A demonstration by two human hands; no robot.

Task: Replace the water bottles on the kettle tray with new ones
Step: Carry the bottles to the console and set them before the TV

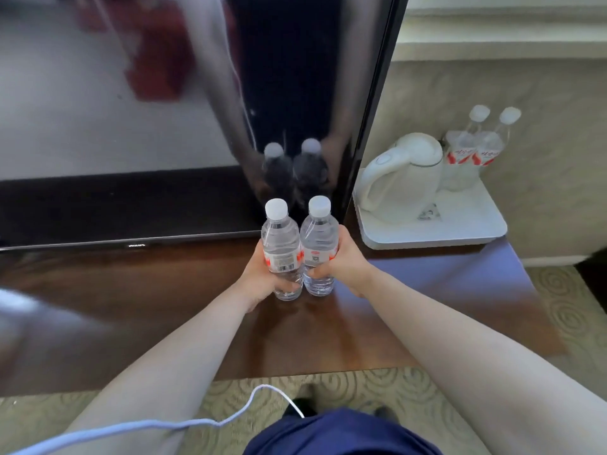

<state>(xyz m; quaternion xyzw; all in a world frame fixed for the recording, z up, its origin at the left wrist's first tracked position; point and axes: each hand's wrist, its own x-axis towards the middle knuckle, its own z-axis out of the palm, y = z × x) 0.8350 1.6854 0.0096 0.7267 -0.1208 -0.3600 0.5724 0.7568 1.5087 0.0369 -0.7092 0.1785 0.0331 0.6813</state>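
Two clear water bottles with white caps stand upright side by side on the dark wooden desk. My left hand point(262, 274) grips the left bottle point(281, 238) and my right hand point(345, 261) grips the right bottle point(319, 234). To the right sits a white kettle tray point(460, 224) holding a white kettle point(400, 178). Behind the kettle, at the tray's far corner, stand two more water bottles with red labels point(461, 152) point(491, 149).
A large black television screen point(131, 110) rises right behind the held bottles and reflects them. The wooden desk point(147, 290) ends just right of the tray. A pale blue cable point(164, 425) crosses the patterned carpet below.
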